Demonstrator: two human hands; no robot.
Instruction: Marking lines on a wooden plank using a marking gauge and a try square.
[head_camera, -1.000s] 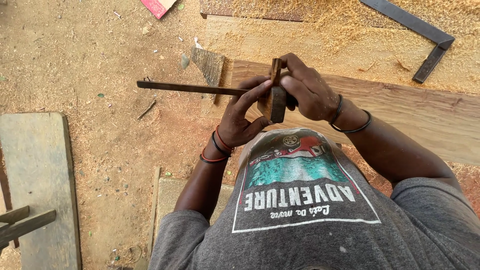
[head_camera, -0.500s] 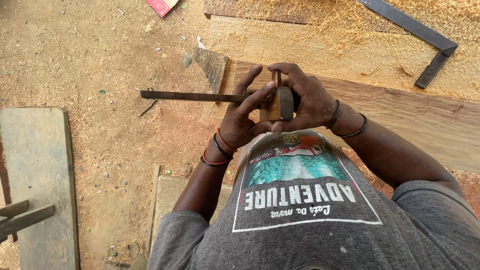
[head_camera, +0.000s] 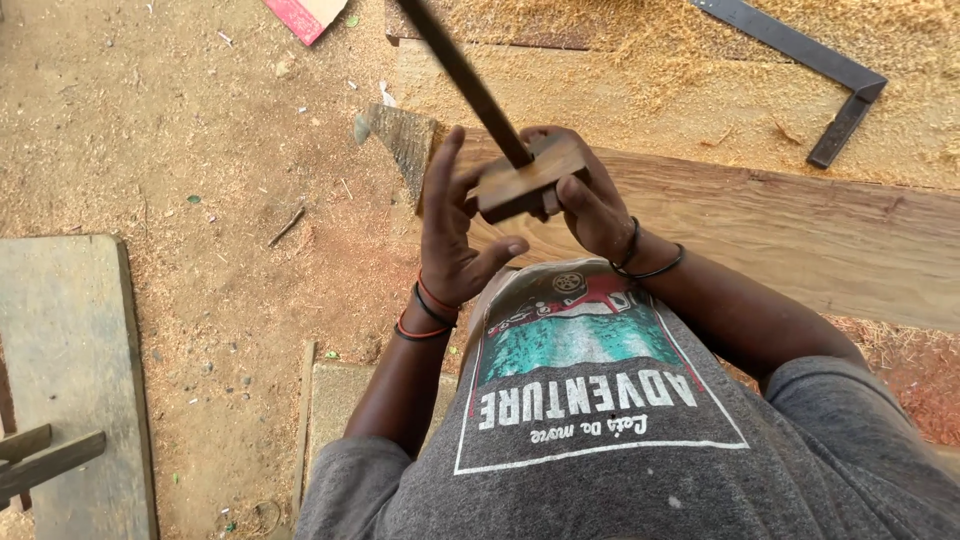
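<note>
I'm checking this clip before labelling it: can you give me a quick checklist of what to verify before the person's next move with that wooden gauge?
1. Right hand grips the wooden block: ok.
2. Left hand supports the gauge: not ok, fingers spread, palm open beside it.
3. Dark rod seated through the block: ok, angled up and away.
4. Rod locked tight: cannot tell.
5. Long plank lies flat below the hands: ok.
6. Metal square within sight on the sawdust: ok.

Left hand (head_camera: 448, 232) splayed; right hand (head_camera: 590, 200) gripping (wrists banded).
</note>
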